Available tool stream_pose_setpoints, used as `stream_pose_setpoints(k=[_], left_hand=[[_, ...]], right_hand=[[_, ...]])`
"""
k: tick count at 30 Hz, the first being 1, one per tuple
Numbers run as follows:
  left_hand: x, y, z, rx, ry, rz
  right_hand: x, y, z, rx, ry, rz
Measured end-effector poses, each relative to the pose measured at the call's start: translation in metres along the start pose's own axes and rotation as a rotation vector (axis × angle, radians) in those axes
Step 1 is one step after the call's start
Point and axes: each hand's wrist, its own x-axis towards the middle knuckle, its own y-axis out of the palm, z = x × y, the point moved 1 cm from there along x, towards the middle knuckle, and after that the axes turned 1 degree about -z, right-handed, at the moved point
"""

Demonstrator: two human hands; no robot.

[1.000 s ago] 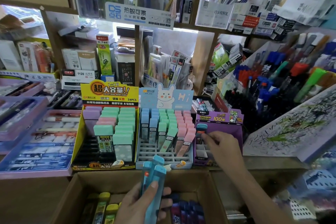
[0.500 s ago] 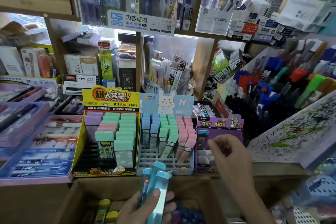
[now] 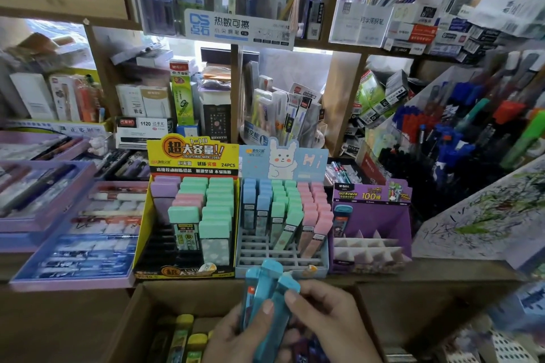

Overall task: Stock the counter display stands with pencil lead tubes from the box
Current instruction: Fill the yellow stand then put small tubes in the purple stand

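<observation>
Pencil lead tubes (image 3: 265, 300), a small bundle of blue ones, stand upright in the left hand (image 3: 233, 336). Its fingers and thumb are wrapped round their lower halves, above the open cardboard box (image 3: 138, 321). The right hand (image 3: 333, 315) has its fingertips curled onto the rightmost tube of the bundle, apparently to draw one out.

The risk starts there. The tubes look smooth and sit side by side, so pulling one may drag its neighbour loose. That one would drop into the box among the yellow-capped tubes (image 3: 184, 333).

Just beyond, on the tabletop (image 3: 457, 271), the purple stand (image 3: 374, 215) holds a single blue tube (image 3: 342, 219) at its back left. Its slots look narrow and low, so a tube brought in tilted could miss its slot or tip over.

A careless reach could also knock the leaning pink and green tubes in the rabbit stand (image 3: 283, 253) just beside it.
</observation>
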Motion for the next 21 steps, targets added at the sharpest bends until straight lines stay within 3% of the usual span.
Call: stream_pose_setpoints(k=[5, 13, 21], left_hand=[[0.002, -0.001, -0.002, -0.045, -0.048, -0.037], [0.004, -0.006, 0.002, -0.054, -0.069, 0.080], [0.010, -0.007, 0.008, -0.015, 0.034, 0.116]], right_hand=[[0.004, -0.005, -0.005, -0.010, -0.073, -0.095], [0.009, -0.009, -0.013, -0.025, -0.173, -0.047], [0.006, -0.007, -0.016, -0.015, -0.105, 0.029]])
